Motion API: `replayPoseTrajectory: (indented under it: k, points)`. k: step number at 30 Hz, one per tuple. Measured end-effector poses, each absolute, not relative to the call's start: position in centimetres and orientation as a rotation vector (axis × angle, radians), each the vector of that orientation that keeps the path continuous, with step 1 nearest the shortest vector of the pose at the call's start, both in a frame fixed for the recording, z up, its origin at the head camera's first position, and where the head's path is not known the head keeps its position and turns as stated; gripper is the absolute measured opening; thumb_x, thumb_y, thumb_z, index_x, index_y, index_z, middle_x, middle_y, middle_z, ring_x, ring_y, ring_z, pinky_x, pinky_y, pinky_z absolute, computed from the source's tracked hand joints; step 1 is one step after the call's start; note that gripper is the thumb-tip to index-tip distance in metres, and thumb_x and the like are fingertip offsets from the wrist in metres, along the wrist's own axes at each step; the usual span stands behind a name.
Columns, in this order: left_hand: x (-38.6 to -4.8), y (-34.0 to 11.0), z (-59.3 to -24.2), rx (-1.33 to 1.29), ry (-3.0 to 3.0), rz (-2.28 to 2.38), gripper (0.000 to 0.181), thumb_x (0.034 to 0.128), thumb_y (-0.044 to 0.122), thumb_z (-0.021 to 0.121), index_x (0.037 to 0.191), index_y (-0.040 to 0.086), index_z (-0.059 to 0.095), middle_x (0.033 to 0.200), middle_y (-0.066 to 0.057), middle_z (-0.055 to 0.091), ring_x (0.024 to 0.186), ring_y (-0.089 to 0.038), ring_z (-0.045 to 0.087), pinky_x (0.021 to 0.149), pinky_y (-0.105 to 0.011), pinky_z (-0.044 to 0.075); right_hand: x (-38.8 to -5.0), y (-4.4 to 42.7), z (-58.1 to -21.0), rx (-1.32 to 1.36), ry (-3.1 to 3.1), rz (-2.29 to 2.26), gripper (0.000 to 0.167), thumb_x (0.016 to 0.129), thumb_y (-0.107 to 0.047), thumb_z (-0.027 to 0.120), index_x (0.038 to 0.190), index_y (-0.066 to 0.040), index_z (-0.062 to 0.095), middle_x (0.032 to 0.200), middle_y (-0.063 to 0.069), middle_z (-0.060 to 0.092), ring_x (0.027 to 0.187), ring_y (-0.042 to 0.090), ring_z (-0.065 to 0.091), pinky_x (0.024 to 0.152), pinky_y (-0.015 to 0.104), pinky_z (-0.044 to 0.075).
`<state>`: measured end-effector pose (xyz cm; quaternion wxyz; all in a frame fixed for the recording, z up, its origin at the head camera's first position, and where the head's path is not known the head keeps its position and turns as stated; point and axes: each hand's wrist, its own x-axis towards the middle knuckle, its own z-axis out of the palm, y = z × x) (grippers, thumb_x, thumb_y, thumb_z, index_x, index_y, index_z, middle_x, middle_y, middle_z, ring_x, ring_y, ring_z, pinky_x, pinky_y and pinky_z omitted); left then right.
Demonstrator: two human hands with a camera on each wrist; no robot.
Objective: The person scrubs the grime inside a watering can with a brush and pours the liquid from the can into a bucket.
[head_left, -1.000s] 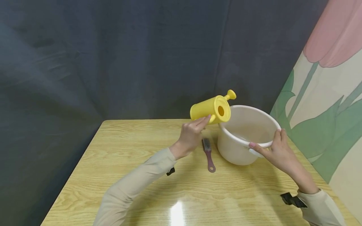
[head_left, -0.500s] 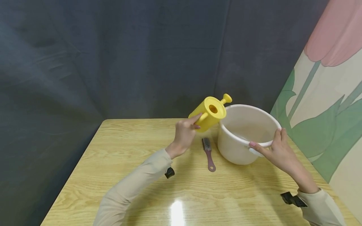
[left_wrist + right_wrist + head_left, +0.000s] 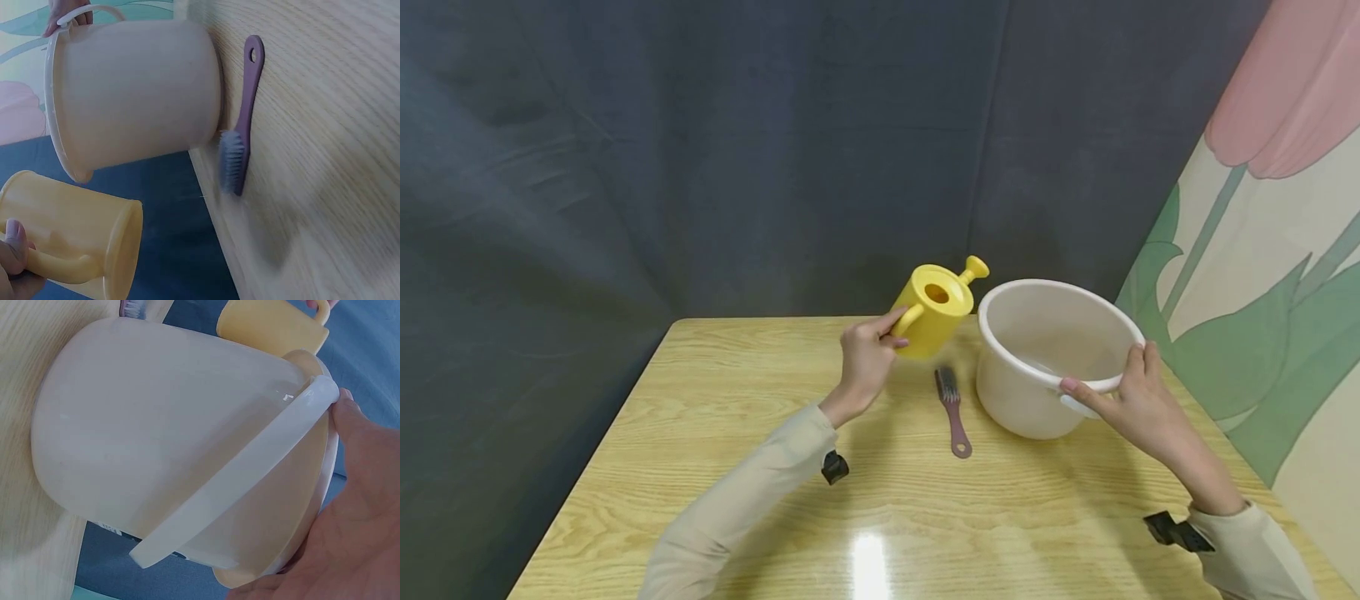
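My left hand (image 3: 867, 360) grips the handle of a yellow watering can (image 3: 931, 327) and holds it above the far part of the table, left of a white bucket (image 3: 1026, 398). The can is slightly tilted, its round top opening visible and its spout pointing right. My right hand (image 3: 1142, 408) holds the bucket's rim at the near right, thumb and fingers spread along it. In the right wrist view the bucket's white carry handle (image 3: 231, 478) hangs across its side. A purple hairbrush (image 3: 953, 412) with grey bristles lies between can and bucket.
The wooden table (image 3: 737, 367) ends at a dark curtain (image 3: 820, 167) behind it. A wall painted with a pink tulip and green leaves (image 3: 1247, 358) stands close on the right, beside the bucket.
My left hand has drawn the watering can left and away from above the bucket's rim. The can has turned more upright. My right hand and the bucket have stayed put.
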<state>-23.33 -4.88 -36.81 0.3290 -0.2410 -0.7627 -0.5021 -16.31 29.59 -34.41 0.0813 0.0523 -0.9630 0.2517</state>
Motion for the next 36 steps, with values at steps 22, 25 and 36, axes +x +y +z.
replayPoseTrajectory:
  k: [22,25,36]
  points:
    - [-22.4,-9.8,-38.7,-0.434,-1.904,-1.615,0.042,0.0746,-0.015,0.076,0.115,-0.012,0.067,0.111,-0.026,0.067,0.099,-0.037,0.068,0.079,-0.039,0.059,-16.1,29.5,-34.5,0.169,-2.83,0.73,0.11,0.09,-0.048,0.069,0.143,0.025,0.005,0.144,0.047,0.008,0.104,0.065,0.041,0.077,0.078,0.04]
    - [-22.1,-10.9,-39.0,-0.379,-1.923,-1.594,0.04,0.0741,-0.015,0.076,0.113,-0.01,0.068,0.109,-0.024,0.068,0.097,-0.035,0.069,0.078,-0.032,0.059,-16.0,29.5,-34.5,0.167,-2.838,0.736,0.111,0.09,-0.048,0.069,0.143,0.025,0.005,0.144,0.046,0.008,0.102,0.064,0.042,0.075,0.076,0.042]
    - [-21.4,-14.0,-39.8,-0.213,-1.932,-1.588,0.04,0.0736,-0.015,0.078,0.112,-0.008,0.071,0.107,-0.023,0.07,0.095,-0.035,0.07,0.077,-0.022,0.058,-16.2,29.6,-34.6,0.196,-2.785,0.728,0.105,0.089,-0.046,0.072,0.139,0.026,0.014,0.13,0.041,0.021,0.092,0.055,0.045,0.069,0.07,0.045]
